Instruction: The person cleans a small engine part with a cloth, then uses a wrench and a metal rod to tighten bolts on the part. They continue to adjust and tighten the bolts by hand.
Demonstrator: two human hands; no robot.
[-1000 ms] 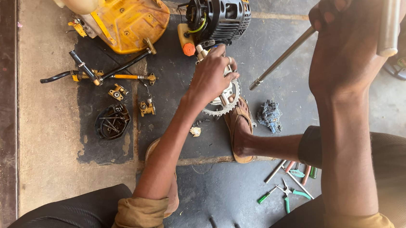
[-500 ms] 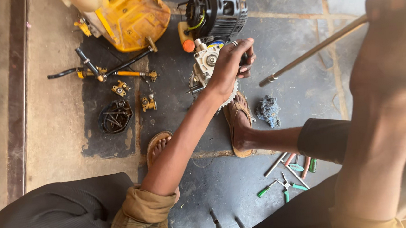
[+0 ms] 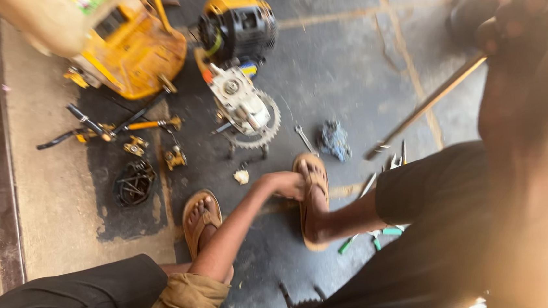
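My left hand (image 3: pixel 284 184) is low over the dark floor, right against the toe of my right sandal (image 3: pixel 312 200). It is blurred, so its grip is unclear. My right hand (image 3: pixel 522 12) is raised close to the camera at the upper right, closed around a long metal rod (image 3: pixel 428 105) that slants down to the floor. A pale gearbox with a toothed disc (image 3: pixel 246 108) lies beyond my left hand, joined to a black and yellow engine (image 3: pixel 238 25).
A yellow machine housing (image 3: pixel 130 49) lies at the upper left, with black and orange rods (image 3: pixel 112 126), small brass parts (image 3: pixel 174 157) and a black coil (image 3: pixel 134 182) below it. A spanner (image 3: pixel 303 138) and a blue rag (image 3: pixel 335 139) lie near my foot. Green-handled tools (image 3: pixel 366 236) sit under my right leg.
My left hand has left the gearbox and drawn back to my right sandal. The gearbox with its toothed disc now lies uncovered. My right hand still holds the rod.
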